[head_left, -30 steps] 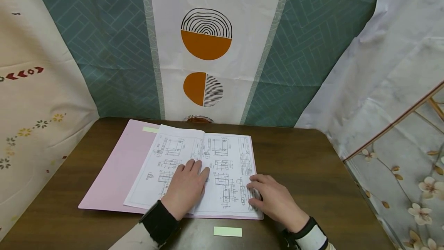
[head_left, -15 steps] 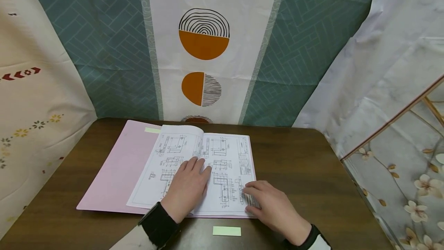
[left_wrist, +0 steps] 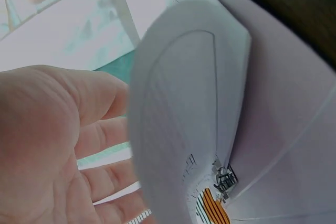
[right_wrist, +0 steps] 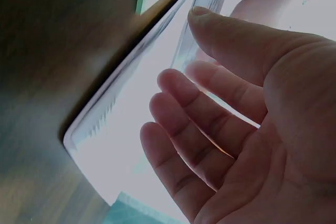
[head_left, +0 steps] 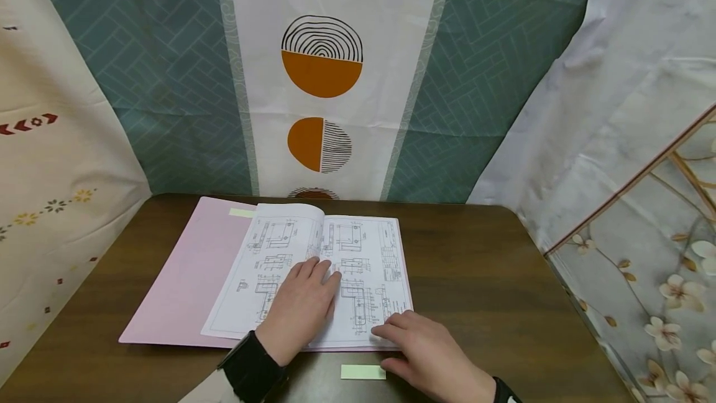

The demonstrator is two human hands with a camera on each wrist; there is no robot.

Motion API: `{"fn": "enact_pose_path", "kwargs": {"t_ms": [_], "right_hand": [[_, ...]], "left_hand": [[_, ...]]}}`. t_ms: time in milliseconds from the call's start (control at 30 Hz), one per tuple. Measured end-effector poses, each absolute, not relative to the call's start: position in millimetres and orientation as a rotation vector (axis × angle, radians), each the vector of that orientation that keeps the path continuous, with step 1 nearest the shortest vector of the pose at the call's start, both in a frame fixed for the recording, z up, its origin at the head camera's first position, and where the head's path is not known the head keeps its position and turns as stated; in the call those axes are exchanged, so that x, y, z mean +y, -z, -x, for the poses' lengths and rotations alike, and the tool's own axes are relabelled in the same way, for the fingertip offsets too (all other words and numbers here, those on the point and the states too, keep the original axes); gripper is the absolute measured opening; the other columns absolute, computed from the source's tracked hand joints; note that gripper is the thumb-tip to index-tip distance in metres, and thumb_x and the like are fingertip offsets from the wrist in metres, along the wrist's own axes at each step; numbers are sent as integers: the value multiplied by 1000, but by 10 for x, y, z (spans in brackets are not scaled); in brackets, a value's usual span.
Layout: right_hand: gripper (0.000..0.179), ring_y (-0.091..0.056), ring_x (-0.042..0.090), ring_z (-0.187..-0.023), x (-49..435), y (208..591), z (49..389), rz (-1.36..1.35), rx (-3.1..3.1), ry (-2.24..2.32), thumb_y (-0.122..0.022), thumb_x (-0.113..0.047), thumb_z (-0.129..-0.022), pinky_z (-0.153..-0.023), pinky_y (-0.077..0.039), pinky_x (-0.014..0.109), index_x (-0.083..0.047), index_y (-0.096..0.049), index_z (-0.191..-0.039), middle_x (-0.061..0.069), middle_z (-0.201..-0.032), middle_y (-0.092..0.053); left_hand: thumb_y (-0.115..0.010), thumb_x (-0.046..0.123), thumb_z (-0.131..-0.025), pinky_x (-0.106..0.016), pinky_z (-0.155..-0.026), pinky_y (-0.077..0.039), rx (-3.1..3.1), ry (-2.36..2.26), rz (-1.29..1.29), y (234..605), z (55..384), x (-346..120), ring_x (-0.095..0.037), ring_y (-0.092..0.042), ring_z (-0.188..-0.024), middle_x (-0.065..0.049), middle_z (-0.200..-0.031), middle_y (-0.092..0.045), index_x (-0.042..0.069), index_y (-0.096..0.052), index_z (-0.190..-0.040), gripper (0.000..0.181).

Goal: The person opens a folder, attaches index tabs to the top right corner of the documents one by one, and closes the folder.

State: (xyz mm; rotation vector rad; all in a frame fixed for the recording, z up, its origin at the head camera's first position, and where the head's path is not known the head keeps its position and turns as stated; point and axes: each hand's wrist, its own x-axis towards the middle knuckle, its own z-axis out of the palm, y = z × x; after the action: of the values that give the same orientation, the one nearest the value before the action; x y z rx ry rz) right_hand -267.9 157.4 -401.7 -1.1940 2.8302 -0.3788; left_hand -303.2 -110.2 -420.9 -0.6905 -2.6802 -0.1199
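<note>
A stapled-looking set of technical drawings (head_left: 391, 241) lies open inside a pink folder (head_left: 173, 285) on the table. My left hand (head_left: 304, 306) rests over the left page beside the spine, fingers extended. In the left wrist view a page (left_wrist: 178, 93) curves up beside that hand. Over the lower right corner of the drawings hovers my right hand (head_left: 431, 353), fingers slightly bent and apart. Its thumb overlaps the right end of a pale green sticky strip (head_left: 358, 372) on the table in the head view. The right wrist view shows nothing between its fingers (right_wrist: 173, 121).
A second pale green strip (head_left: 242, 212) is on the folder's upper part. The dark brown table (head_left: 470, 254) extends to the right of the drawings. A patterned teal and white cloth (head_left: 324, 98) hangs behind, with light printed cloths at both sides.
My right hand has moved down and left, from the right page's edge toward the green strip below. The left page bulges more at the top near the spine. My left hand stays in place.
</note>
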Motion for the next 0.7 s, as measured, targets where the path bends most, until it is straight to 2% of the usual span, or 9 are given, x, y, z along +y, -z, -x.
{"fn": "enact_pose_path", "kwargs": {"t_ms": [167, 400, 700], "right_hand": [[37, -60, 0, -96, 1508, 4030, 2648, 1223, 2719, 426, -91, -33, -94, -84, -54, 24, -21, -79, -127, -16, -111, -69], [28, -54, -4, -84, 1465, 4109, 2635, 1243, 2674, 431, -93, -35, -92, -77, -49, 18, -24, -80, -115, -21, -98, -64], [25, -51, -4, -81, 1438, 4186, 2606, 1210, 2722, 391, -95, -36, -90, -71, -45, 17, -26, -78, -106, -21, -96, -62]], "left_hand": [[-82, 24, -100, -57, -112, -49, -2677, 156, 700, 4206, 2992, -1101, -40, -63, -131, -17, -135, -71, 10, -78, -129, 32], [-82, 23, -100, -56, -110, -51, -2655, 174, 751, 4186, 2914, -1090, -39, -64, -129, -15, -132, -71, 9, -78, -127, 31], [-82, 20, -98, -52, -105, -54, -2585, 211, 809, 4179, 2868, -1101, -35, -66, -119, -12, -121, -73, 8, -78, -121, 26]]}}
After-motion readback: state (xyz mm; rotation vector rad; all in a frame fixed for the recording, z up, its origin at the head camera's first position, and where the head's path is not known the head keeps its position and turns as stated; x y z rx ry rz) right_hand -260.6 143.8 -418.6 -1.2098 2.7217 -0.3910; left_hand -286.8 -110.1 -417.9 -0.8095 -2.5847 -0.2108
